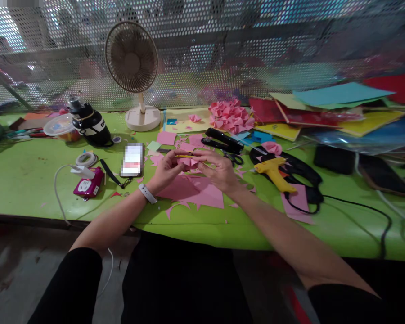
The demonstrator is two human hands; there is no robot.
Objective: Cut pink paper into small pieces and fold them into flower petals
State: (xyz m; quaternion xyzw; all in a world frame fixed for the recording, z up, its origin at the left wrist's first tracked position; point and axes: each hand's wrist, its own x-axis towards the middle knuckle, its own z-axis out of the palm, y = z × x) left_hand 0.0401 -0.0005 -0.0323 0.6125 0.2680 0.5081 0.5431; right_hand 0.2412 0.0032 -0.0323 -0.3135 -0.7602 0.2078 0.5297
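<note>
Between my two hands is a small folded pink paper piece, with a thin yellow pencil-like stick lying across it. My left hand is closed, pinching the paper and the stick from the left. From the right, my right hand grips the same paper, its fingers bent over the stick's other end. Beneath my hands lie pink paper sheets and many cut scraps. A black stapler and dark-handled scissors rest just beyond my right hand.
A heap of pink paper flowers sits at the back, near a fan. On the right are a yellow glue gun and coloured paper sheets. Leftward stand a phone, a black bottle and a purple power adapter.
</note>
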